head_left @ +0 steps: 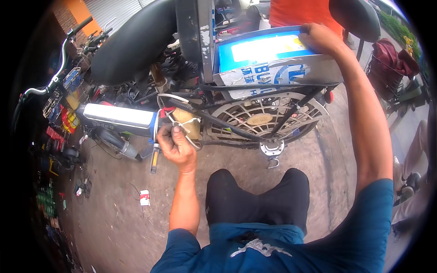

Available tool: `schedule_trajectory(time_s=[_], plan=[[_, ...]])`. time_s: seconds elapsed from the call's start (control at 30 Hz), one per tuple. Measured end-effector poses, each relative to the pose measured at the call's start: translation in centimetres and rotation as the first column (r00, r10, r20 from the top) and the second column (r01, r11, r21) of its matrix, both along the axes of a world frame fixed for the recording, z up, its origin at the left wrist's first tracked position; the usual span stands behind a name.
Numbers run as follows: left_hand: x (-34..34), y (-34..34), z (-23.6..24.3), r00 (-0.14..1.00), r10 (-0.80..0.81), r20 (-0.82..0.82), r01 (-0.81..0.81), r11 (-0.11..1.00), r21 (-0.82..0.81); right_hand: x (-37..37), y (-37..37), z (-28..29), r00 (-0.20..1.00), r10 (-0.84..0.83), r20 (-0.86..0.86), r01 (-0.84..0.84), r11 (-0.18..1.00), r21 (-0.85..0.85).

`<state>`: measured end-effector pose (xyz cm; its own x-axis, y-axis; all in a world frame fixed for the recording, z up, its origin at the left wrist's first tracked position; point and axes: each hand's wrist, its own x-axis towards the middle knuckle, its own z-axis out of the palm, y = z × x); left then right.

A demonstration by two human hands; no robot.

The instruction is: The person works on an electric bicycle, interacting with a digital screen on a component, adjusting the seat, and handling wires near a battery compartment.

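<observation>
My left hand is closed in a pinch on a thin white cable, beside a red connector and a tan block on the electric bike's frame. My right hand reaches up to the bike's rear, its fingers curled over the right end of a blue box. That box sits inside an open, worn white carton with blue print, above the rear wheel's grey slotted cover. To the left runs the bike's silver-white frame beam, under a black saddle.
A pedal hangs near my left hand, and a metal bracket juts out below the wheel. Cluttered goods line the left side. A red-and-white packet lies on the ground. At right are a basket with maroon cloth and another person's legs.
</observation>
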<state>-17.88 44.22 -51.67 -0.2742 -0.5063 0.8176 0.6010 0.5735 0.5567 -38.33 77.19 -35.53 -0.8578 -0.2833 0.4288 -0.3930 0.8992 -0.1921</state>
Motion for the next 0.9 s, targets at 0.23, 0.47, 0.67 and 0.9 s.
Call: schedule_trajectory(time_s=[0.23,0.47,0.67,0.9], plan=[[11.6,-14.0,-23.1,-0.063,0.474,0.878,0.036,0.881,-0.473,0.1,-0.8,0.3,0.998,0.052,-0.033,-0.053,0.998,-0.038],[14.2,-9.1,-20.5,-0.115,0.213,0.970,-0.348,0.906,-0.241,0.1,-0.1,0.5,1.000,-0.007,0.000,0.007,1.000,0.031],[8.4,-2.8,-16.7,0.722,-0.097,0.685,-0.219,0.907,0.359,0.0,-0.1,0.4,1.000,0.005,0.024,-0.006,0.997,0.072],[7.0,3.5,-18.9,0.672,-0.030,0.740,0.011,0.999,0.030,0.4,-0.3,0.7,1.000,-0.002,0.005,0.002,0.995,0.105]])
